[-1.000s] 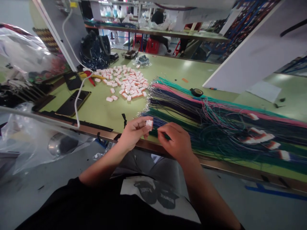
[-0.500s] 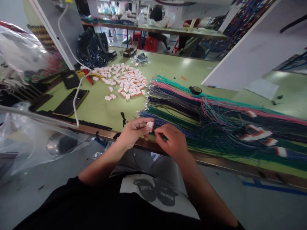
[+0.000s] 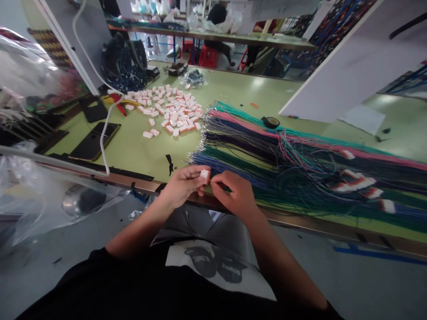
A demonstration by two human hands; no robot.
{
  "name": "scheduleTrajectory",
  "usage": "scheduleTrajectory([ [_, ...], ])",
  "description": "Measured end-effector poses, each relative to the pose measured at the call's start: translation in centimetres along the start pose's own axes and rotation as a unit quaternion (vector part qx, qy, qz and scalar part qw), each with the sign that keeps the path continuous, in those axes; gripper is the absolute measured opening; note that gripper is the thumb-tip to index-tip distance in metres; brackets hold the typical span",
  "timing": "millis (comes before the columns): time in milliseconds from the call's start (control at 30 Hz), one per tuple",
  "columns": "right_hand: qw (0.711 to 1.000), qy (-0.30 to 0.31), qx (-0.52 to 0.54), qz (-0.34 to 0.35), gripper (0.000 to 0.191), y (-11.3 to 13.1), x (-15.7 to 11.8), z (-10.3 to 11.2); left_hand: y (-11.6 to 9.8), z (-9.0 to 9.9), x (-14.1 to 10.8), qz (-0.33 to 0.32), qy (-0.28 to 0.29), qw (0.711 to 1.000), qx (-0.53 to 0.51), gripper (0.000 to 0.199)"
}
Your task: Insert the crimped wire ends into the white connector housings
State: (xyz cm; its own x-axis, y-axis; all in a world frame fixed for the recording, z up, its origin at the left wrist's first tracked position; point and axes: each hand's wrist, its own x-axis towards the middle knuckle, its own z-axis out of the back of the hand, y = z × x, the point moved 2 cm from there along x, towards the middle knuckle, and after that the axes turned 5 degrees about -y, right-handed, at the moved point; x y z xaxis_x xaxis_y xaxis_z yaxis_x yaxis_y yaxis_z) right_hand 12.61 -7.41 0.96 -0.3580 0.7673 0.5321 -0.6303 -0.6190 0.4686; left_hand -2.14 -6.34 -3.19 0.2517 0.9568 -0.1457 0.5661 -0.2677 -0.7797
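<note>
Over the front edge of the bench, my left hand (image 3: 182, 184) pinches a small white and orange connector housing (image 3: 205, 176) between thumb and fingers. My right hand (image 3: 235, 191) is closed just to the right of it. Its thumb and forefinger pinch a thin wire (image 3: 211, 182) by the orange side of the housing; whether the tip is inside cannot be made out. Behind the hands lies a bundle of blue wires (image 3: 216, 163) with bare metal terminals at their left ends. Green, black, grey, pink and turquoise wires (image 3: 233, 116) lie in rows beyond it.
Many loose connector housings (image 3: 180, 113) are spread at the back left. Near them lie yellow-and-red pliers (image 3: 118, 102) and a dark phone (image 3: 95, 142). A tape roll (image 3: 270, 122) sits behind the wires. Wired housings (image 3: 355, 182) rest at right. A white cable (image 3: 106, 133) hangs at left.
The right hand's fingertips have come closer to the housing in my left hand. Both hands sit slightly further left in view, and the whole view has shifted a little.
</note>
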Motion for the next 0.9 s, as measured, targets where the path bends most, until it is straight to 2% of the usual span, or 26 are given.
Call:
scheduleTrajectory([
  [200, 0.999, 0.009, -0.031, -0.018, 0.02, 0.1, 0.2, -0.2, 0.1, 0.1, 0.0, -0.007, -0.016, 1.0, 0.015, 0.031],
  [333, 0.998, 0.007, -0.057, -0.008, 0.019, 0.0, 0.0, -0.7, 0.2, 0.1, 0.0, -0.023, -0.005, 0.999, 0.034, 0.031],
  [467, 0.995, 0.016, -0.096, -0.028, 0.019, 0.1, -0.5, -1.3, 0.3, 0.0, 0.1, -0.035, -0.008, 0.999, 0.036, 0.032],
  [567, 0.996, 0.059, -0.041, -0.054, 0.019, -0.3, -0.3, -0.4, 0.3, 0.1, 0.0, -0.029, -0.01, 0.999, 0.031, 0.03],
  [633, 0.991, 0.11, 0.039, -0.069, 0.02, -1.0, 0.2, 0.7, 0.2, 0.2, -0.2, -0.015, 0.009, 1.0, 0.026, 0.028],
  [700, 0.987, 0.119, 0.055, -0.095, 0.024, -2.4, 1.0, 1.8, -0.1, 0.3, -0.3, 0.002, 0.033, 0.999, 0.014, 0.027],
  [800, 0.983, 0.088, -0.094, -0.129, 0.019, -4.7, 2.1, 2.4, -0.5, 0.5, -0.6, 0.023, 0.05, 0.998, -0.006, 0.026],
  [900, 0.962, 0.129, -0.209, -0.12, 0.012, -5.8, 2.5, 1.4, -0.7, 0.4, -0.7, 0.031, 0.057, 0.998, -0.012, 0.024],
])
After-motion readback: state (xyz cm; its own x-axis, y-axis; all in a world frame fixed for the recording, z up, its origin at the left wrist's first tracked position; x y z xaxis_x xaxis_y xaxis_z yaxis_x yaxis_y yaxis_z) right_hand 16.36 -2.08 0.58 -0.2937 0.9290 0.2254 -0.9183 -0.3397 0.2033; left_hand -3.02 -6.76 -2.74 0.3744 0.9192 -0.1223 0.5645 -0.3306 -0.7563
